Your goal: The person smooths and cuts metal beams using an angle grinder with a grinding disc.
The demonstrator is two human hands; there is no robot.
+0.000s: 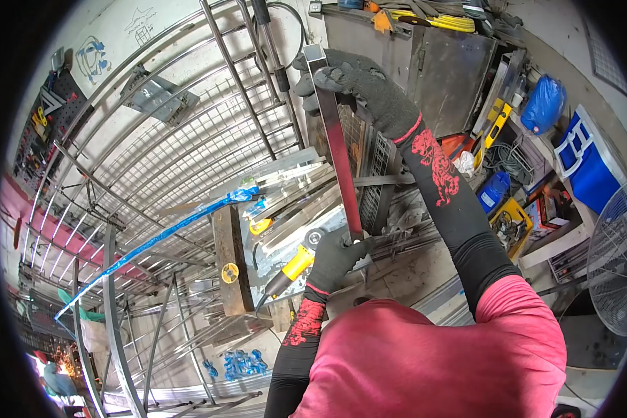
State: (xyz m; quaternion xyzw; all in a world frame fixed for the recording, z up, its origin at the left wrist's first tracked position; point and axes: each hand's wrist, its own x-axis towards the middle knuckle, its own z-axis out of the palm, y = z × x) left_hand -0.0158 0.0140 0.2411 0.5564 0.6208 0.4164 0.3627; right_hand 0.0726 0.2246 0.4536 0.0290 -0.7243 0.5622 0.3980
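A square metal tube (336, 143), shiny and reflecting red, is held lengthwise between my two gloved hands. My right hand (359, 87) wraps round its upper end, with the open end of the tube showing above the fingers. At the lower end, my left hand (336, 262) holds the tube with the fingers closed near its tip. Just left of my left hand, a yellow and black angle grinder (290, 272) lies on the work table (256, 282). Several metal strips (292, 197) lie on the table beyond the grinder.
A rusty steel beam (230, 261) crosses the table's left side. A long blue-wrapped bar (153, 240) extends left, near metal racks (111, 306). A cabinet (446, 76), shelves with tools and a fan (616, 258) stand right. Sparks fly near a person (58, 382) at lower left.
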